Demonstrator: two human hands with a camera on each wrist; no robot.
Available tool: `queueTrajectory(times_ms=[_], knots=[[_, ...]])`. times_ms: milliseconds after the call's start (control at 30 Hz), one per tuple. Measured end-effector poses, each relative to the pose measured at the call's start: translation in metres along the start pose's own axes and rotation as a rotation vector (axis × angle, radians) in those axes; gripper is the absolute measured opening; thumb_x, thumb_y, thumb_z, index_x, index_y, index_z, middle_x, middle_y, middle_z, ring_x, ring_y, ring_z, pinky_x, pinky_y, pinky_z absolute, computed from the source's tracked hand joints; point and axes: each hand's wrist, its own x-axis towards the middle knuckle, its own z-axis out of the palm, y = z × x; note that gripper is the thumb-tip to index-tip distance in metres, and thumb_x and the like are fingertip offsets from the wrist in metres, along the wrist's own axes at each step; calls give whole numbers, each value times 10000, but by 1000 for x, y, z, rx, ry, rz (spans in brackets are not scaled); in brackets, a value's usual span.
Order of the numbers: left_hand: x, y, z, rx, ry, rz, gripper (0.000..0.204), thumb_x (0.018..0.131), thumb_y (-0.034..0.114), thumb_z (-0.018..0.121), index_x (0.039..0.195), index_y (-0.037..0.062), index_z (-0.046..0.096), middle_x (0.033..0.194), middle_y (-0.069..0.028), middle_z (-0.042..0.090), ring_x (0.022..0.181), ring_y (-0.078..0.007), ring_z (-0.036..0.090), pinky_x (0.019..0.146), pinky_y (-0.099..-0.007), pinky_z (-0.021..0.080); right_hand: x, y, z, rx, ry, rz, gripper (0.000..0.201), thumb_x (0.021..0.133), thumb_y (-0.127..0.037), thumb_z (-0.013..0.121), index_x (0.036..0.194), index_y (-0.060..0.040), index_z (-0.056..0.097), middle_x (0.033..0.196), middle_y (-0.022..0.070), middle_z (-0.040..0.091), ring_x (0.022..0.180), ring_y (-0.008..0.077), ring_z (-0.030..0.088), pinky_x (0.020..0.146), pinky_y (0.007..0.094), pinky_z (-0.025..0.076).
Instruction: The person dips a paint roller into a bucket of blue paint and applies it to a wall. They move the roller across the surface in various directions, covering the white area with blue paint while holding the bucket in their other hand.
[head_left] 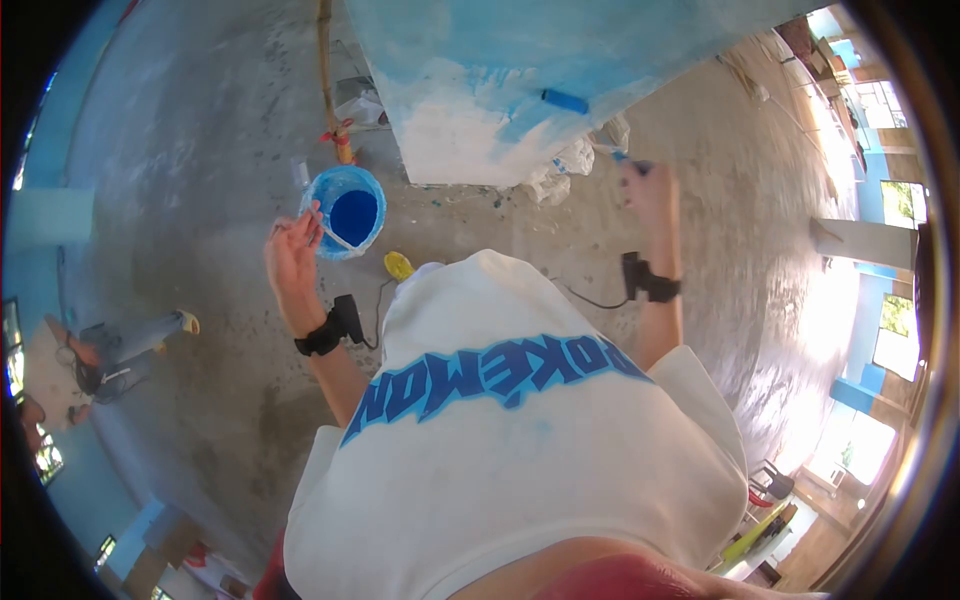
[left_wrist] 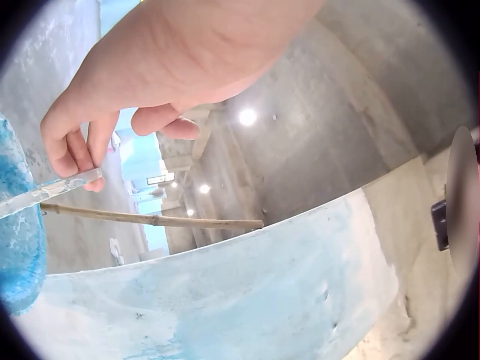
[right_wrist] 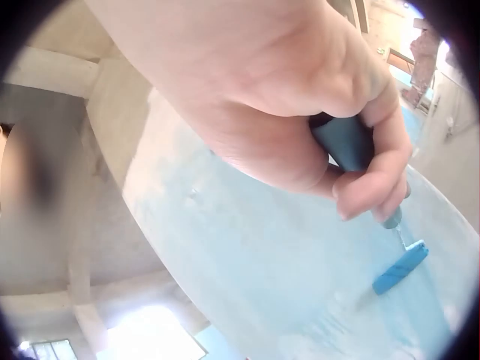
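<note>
My right hand (head_left: 652,195) grips the dark handle (right_wrist: 346,142) of a small paint roller, its fingers curled round it. The blue roller sleeve (head_left: 565,101) lies against the partly painted panel (head_left: 450,120), which shows light blue and white patches; the right wrist view shows the same sleeve (right_wrist: 401,268) on the light blue surface. My left hand (head_left: 295,255) pinches the whitish strip-like handle (left_wrist: 60,189) of a bucket (head_left: 375,230) with dark blue paint (head_left: 353,217) in it. The bucket hangs or stands left of the panel; which one, I cannot tell.
A bamboo pole (head_left: 325,70) stands behind the bucket. Crumpled plastic (head_left: 574,158) lies by the panel's lower edge. At the left is another person (head_left: 130,340), partly seen. A yellow thing (head_left: 398,265) is near my feet, and a chair (head_left: 772,482) stands at the lower right.
</note>
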Motion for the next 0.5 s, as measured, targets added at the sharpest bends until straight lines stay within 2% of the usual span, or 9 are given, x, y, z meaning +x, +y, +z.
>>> queueTrajectory(times_ms=[33, 100, 133, 200, 267, 333, 400, 500], knots=[[1, 0, -1, -4, -1, -3, 111, 923, 69, 467, 821, 102, 494, 1149, -258, 637, 1003, -273, 604, 903, -374, 411, 3, 2, 26, -33, 0, -27, 357, 864, -299, 651, 787, 47, 695, 651, 174, 666, 611, 311, 675, 601, 402, 527], [1, -1, -2, -10, 4, -2, 106, 915, 67, 477, 816, 100, 494, 1135, -256, 643, 991, -271, 607, 895, -375, 413, 18, 21, 86, -239, 108, -196, 369, 864, -303, 632, 844, 61, 692, 628, 162, 663, 584, 286, 672, 588, 397, 517], [0, -1, 0, -12, 25, 4, 110, 911, 65, 480, 807, 99, 494, 1128, -252, 645, 987, -269, 608, 889, -374, 414, 28, 30, 111, -235, 103, -203, 369, 864, -303, 632, 844, 61, 692, 628, 162, 663, 584, 286, 672, 588, 397, 517], [-1, 0, 0, -11, 51, 13, 113, 906, 63, 483, 799, 98, 494, 1121, -248, 648, 982, -268, 608, 882, -372, 416, 43, 45, 156, -126, 77, -69, 356, 851, -285, 629, 846, 67, 684, 726, 232, 677, 722, 390, 678, 704, 451, 525], [-2, 1, 0, -5, 44, 23, 122, 914, 68, 467, 801, 106, 497, 1113, -246, 649, 984, -267, 608, 886, -371, 415, 57, 57, 190, -175, 51, -63, 359, 843, -287, 636, 842, 69, 678, 764, 247, 677, 768, 405, 674, 734, 463, 523], [-2, 3, -1, -2, 50, 23, 121, 920, 75, 461, 810, 108, 500, 1113, -246, 647, 988, -269, 608, 890, -371, 416, 67, 61, 215, -222, 31, -56, 363, 835, -289, 643, 839, 72, 673, 803, 263, 678, 815, 420, 670, 765, 475, 521], [-5, 1, -6, 2, 60, 16, 122, 927, 82, 454, 819, 110, 504, 1113, -246, 644, 993, -271, 608, 894, -371, 417, 68, 66, 233, -217, 93, -69, 373, 828, -297, 649, 848, 74, 671, 878, 283, 674, 884, 428, 662, 805, 491, 512], [-7, 0, -11, 3, 29, 75, 116, 937, 100, 446, 840, 108, 509, 1123, -248, 637, 1005, -273, 607, 895, -369, 418, 60, 34, 212, -229, 53, -14, 368, 829, -294, 652, 851, 73, 669, 820, 267, 680, 839, 410, 675, 771, 485, 521]])
